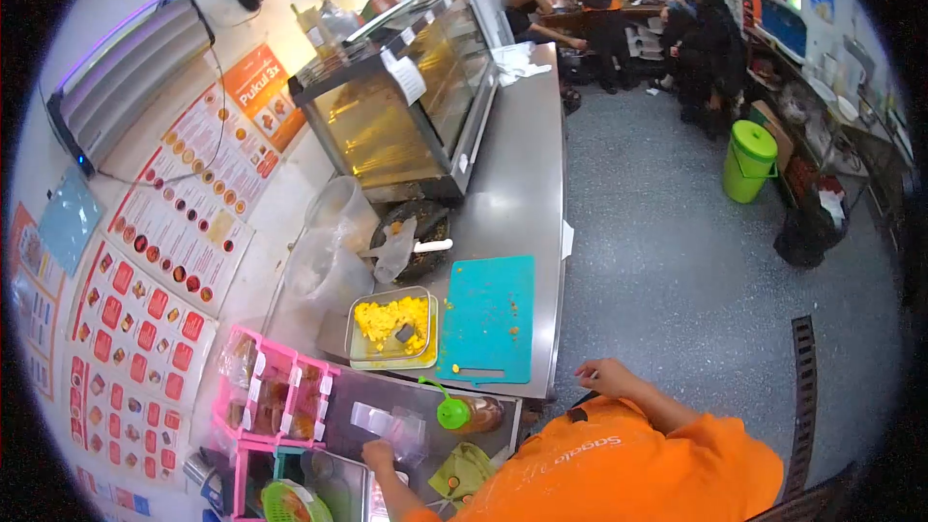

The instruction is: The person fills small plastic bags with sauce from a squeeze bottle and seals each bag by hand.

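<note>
My left hand (380, 455) is low over the counter, beside a clear plastic packet (394, 428) and the edge of a metal tray (340, 479). Its fingers are too small and unclear to show whether they hold anything. Out past the counter's edge, my right hand (606, 378) hangs in the air with nothing in it, its fingers loosely bent and apart. Between the hands stands a bottle with a green cap (464, 413), a green cloth (462, 472) below it. Farther up are a teal cutting board (491, 314) with crumbs and a glass dish (389, 327) of chopped yellow food.
A pink basket (280, 389) of packets stands left, near a green colander (295, 501). Behind the dish are clear containers (333, 251), a dark mortar (414, 222) and a glass display case (396, 106). Several people are at the far end. A green bin (749, 162) stands right.
</note>
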A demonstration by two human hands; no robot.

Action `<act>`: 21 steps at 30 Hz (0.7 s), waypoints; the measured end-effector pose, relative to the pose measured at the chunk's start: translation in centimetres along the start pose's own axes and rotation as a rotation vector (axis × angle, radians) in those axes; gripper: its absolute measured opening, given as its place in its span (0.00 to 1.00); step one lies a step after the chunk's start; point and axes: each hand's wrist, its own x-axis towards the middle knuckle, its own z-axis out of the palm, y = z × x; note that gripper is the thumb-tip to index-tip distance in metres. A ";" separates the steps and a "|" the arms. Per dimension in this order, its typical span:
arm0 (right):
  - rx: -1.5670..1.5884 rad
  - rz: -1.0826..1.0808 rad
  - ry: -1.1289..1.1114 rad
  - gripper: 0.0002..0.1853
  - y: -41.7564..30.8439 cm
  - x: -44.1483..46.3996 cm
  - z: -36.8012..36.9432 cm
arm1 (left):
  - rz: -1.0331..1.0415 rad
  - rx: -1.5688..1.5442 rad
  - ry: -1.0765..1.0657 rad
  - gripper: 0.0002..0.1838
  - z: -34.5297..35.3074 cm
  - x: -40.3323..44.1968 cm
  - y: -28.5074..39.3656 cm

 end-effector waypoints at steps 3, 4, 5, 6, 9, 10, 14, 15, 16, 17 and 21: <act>-0.058 -0.042 0.041 0.16 1.1 -0.2 -0.1 | 0.142 0.256 -0.055 0.19 -1.4 0.7 0.9; -0.058 -0.056 0.044 0.16 0.5 -0.6 -0.6 | 0.258 0.360 -0.084 0.19 0.1 1.7 -1.0; -0.062 -0.075 0.041 0.16 0.0 -1.0 -0.9 | 0.172 0.327 0.033 0.15 3.0 3.8 -2.8; -0.060 -0.075 0.057 0.16 -0.3 -1.6 -1.4 | 0.186 0.326 0.041 0.15 2.5 4.2 -2.7; -0.096 -0.090 0.049 0.16 -0.5 -4.7 -3.2 | 0.114 0.119 0.418 0.11 1.6 3.0 -2.3; -0.073 -0.093 0.068 0.16 -0.2 -6.0 -3.8 | 0.055 0.107 0.664 0.11 1.0 2.4 -2.3; 0.078 -0.056 0.122 0.17 2.2 -12.8 -5.3 | 0.057 -1.038 0.669 0.15 -11.0 -6.2 5.7; 0.067 -0.051 0.118 0.17 2.1 -14.3 -5.8 | 0.165 -1.018 0.635 0.14 -14.1 -9.6 8.9; 0.149 -0.066 0.121 0.19 1.4 -15.7 -6.2 | 0.264 -0.997 0.600 0.14 -15.9 -13.0 12.5; 0.230 -0.081 0.117 0.22 0.5 -17.2 -6.5 | 0.354 -1.022 0.544 0.12 -16.0 -15.7 15.9; 0.482 -0.306 0.479 0.33 -7.1 -22.1 -7.2 | 0.817 -1.155 -0.195 0.09 -12.5 -31.3 28.5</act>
